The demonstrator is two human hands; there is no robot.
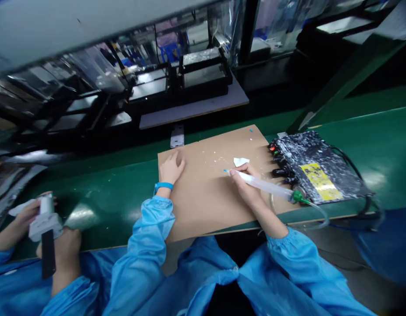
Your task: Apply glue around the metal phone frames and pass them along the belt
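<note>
Head view: the right hand (247,186) is gripping a syringe (264,185), fingers closed; the left hand (172,167), probably loosely curled and empty, is pressing on the cardboard (203,197); the trailing tube (316,210) is risking a snag.

The syringe dispenser (262,184) is a long, clear barrel with a blue tip and a green cap at its rear, from which a thin clear tube loops away. It lies slanted low in the right hand (247,186), tip just past the fingers, touching the cardboard sheet (206,197) under both hands.
</note>
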